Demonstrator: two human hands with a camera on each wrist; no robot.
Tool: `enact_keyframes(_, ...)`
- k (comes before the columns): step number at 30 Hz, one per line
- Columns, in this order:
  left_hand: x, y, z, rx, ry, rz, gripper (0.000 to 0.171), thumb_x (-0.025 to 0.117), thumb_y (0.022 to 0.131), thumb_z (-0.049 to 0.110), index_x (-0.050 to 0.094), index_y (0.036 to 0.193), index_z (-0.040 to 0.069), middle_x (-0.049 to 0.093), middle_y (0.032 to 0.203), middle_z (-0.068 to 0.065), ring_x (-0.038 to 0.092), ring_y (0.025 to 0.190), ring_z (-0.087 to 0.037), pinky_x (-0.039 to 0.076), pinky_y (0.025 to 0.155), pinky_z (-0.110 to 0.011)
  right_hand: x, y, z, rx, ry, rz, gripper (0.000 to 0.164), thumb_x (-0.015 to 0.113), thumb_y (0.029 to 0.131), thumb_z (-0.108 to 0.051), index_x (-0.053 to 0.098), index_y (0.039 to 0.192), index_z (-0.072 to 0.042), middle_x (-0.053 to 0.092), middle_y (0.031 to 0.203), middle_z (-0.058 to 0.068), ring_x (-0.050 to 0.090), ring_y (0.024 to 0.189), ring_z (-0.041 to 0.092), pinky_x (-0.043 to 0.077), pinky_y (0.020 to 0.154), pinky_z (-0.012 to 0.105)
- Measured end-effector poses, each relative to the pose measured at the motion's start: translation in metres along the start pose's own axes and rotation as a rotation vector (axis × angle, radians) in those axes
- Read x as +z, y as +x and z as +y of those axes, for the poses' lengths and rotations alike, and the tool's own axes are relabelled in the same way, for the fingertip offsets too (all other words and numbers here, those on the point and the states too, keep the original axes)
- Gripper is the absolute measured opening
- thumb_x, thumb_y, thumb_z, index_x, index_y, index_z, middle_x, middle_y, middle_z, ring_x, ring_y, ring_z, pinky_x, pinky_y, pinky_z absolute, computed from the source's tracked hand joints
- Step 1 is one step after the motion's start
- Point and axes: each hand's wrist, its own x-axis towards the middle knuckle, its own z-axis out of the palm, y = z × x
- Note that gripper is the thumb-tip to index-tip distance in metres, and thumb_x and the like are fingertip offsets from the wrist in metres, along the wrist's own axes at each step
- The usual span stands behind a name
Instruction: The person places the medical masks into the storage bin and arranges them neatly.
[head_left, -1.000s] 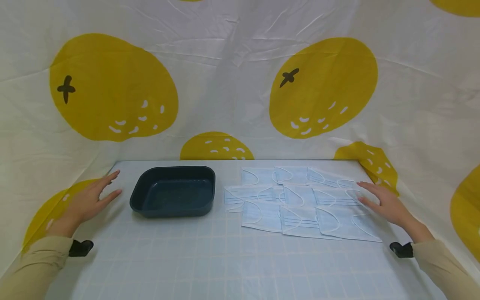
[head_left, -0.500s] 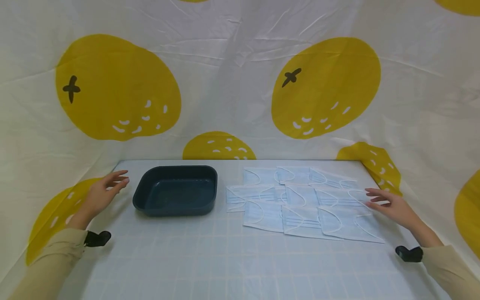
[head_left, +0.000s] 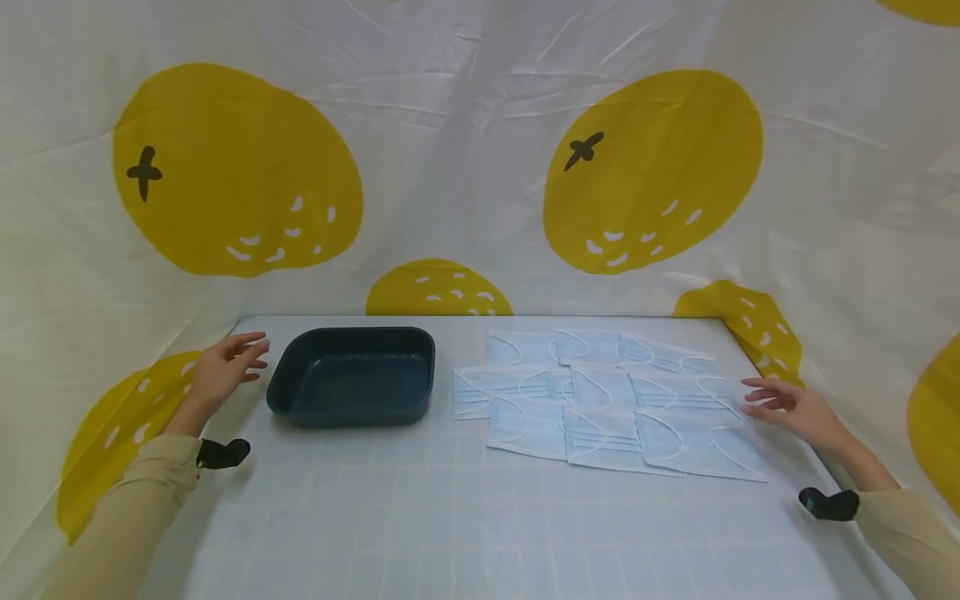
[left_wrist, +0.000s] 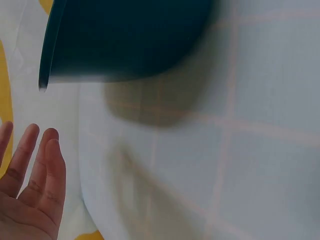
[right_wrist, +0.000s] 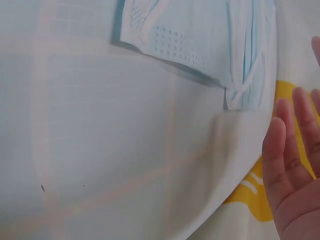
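A dark teal rectangular basin (head_left: pixel 352 412) stands at the left of the table, its inside bare. Just left of it my left hand (head_left: pixel 225 367) hovers with relaxed fingers and holds nothing; the left wrist view shows the fingers (left_wrist: pixel 37 172) apart from the basin's wall (left_wrist: pixel 130 40). Several light blue face masks (head_left: pixel 600 392) with white ear loops lie flat in overlapping rows on the right side. My right hand (head_left: pixel 798 412) is in the air at their right end, fingers loosely bent around nothing. In the right wrist view the nearest masks (right_wrist: pixel 190 40) lie beyond the fingers.
A pale checked cloth covers the table (head_left: pixel 420 517). Behind it and along both sides hangs a white curtain (head_left: pixel 465 167) printed with big yellow fruit. Each wrist carries a black camera mount, such as the left one (head_left: pixel 223 453).
My left hand has moved right and slightly up, closer to the basin, its fingers drawn together more. My right hand has shifted a little right, away from the masks. Basin and masks stay put.
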Motion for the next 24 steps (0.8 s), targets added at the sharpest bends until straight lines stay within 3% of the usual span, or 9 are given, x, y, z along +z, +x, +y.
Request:
enact_keyframes(3,0.008,0.017,-0.023,-0.026,-0.016,0.018,0.074,0.052,0.086,0.066,0.051,0.138,0.013,0.061,0.116,-0.012,0.063,0.076,-0.001,0.054,0.058,-0.018,0.002,0.002,0.001,0.025,0.004,-0.045,0.055,0.065,0.092,-0.028,0.048,0.133,0.004,0.067,0.107,0.010,0.057,0.081,-0.006,0.052,0.069,0.018)
enact_keyframes(5,0.008,0.018,-0.020,-0.035,-0.017,-0.013,0.076,0.052,0.087,0.064,0.049,0.139,0.009,0.060,0.119,-0.015,0.064,0.078,-0.004,0.056,0.062,-0.021,0.004,0.004,0.002,0.044,0.010,-0.073,0.055,0.065,0.092,-0.027,0.048,0.133,0.005,0.065,0.108,0.019,0.057,0.081,-0.002,0.052,0.069,0.019)
enact_keyframes(11,-0.002,-0.003,0.037,-0.088,-0.057,-0.176,0.072,0.052,0.096,0.048,0.037,0.144,-0.003,0.049,0.134,-0.031,0.065,0.084,-0.014,0.058,0.071,-0.032,0.008,0.009,0.005,0.114,-0.017,-0.119,0.061,0.068,0.089,-0.034,0.049,0.134,0.002,0.063,0.107,0.018,0.056,0.083,0.009,0.050,0.068,0.020)
enact_keyframes(14,-0.002,-0.010,0.053,-0.092,-0.040,-0.211,0.073,0.048,0.097,0.047,0.032,0.145,-0.006,0.042,0.138,-0.036,0.062,0.081,-0.003,0.057,0.073,-0.027,0.010,0.011,0.008,0.117,-0.034,-0.133,0.060,0.070,0.087,-0.035,0.051,0.133,0.000,0.064,0.104,0.013,0.055,0.082,0.009,0.049,0.068,0.020)
enact_keyframes(16,0.000,-0.011,0.055,-0.109,-0.048,-0.219,0.073,0.049,0.097,0.046,0.032,0.145,-0.005,0.043,0.138,-0.035,0.059,0.077,0.003,0.056,0.072,-0.023,0.012,0.012,0.010,0.102,-0.040,-0.143,0.058,0.070,0.087,-0.034,0.053,0.132,-0.001,0.064,0.102,0.012,0.054,0.081,0.008,0.049,0.069,0.020)
enact_keyframes(20,0.004,-0.009,0.052,-0.143,-0.065,-0.200,0.069,0.052,0.096,0.045,0.037,0.144,-0.002,0.054,0.130,-0.026,0.057,0.074,0.006,0.055,0.069,-0.021,0.014,0.014,0.011,0.089,-0.046,-0.154,0.057,0.072,0.085,-0.034,0.056,0.128,0.000,0.065,0.100,0.010,0.054,0.079,0.007,0.049,0.068,0.019)
enact_keyframes(24,0.005,-0.008,0.047,-0.117,-0.084,-0.200,0.067,0.053,0.096,0.043,0.039,0.143,-0.004,0.065,0.107,0.002,0.058,0.073,0.006,0.054,0.068,-0.018,0.015,0.014,0.012,0.102,-0.048,-0.167,0.057,0.073,0.084,-0.034,0.057,0.127,0.001,0.066,0.100,0.011,0.055,0.080,0.011,0.049,0.068,0.019)
